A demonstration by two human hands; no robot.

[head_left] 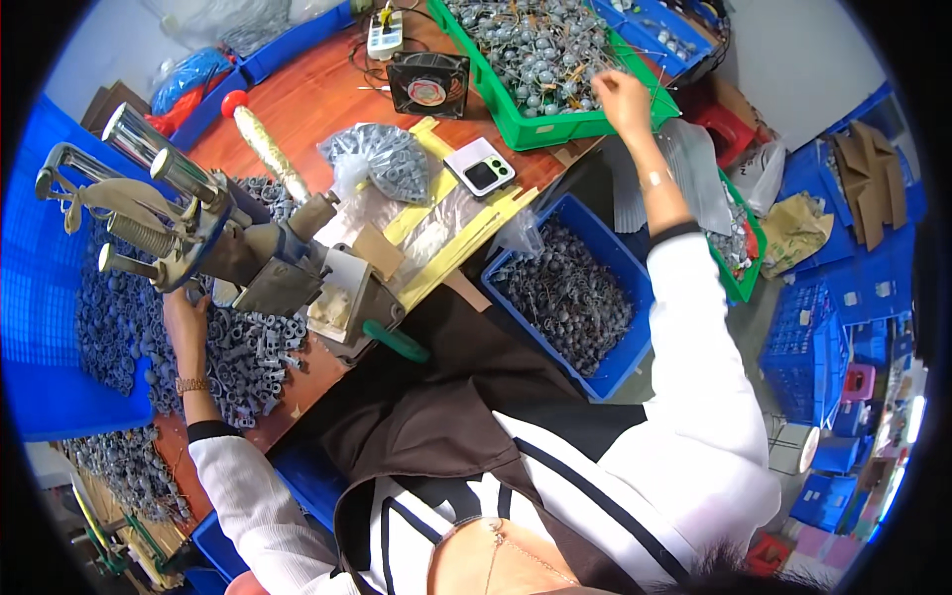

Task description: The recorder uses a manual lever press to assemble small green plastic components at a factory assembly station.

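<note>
My left hand (pixel 185 319) is on the left, beneath the head of a bench press (pixel 238 243) with a red-knobbed lever (pixel 268 149). Its fingers are closed round a small grey part (pixel 193 291); most of that part is hidden. Loose grey plastic parts (pixel 253 362) lie in a heap beside the wrist. Far off to the right, my right hand (pixel 623 101) is at the right side of a green crate (pixel 555 131) filled with grey round pieces with thin wires (pixel 540 64). Its fingertips are pinched together, and what they hold cannot be made out.
A blue bin of dark small parts (pixel 570 297) stands below the table's right edge. On the table are a phone (pixel 480 169), a bag of grey parts (pixel 382 159), a small black fan (pixel 428 87) and a power strip (pixel 385 38). Blue crates (pixel 808 347) stand at right.
</note>
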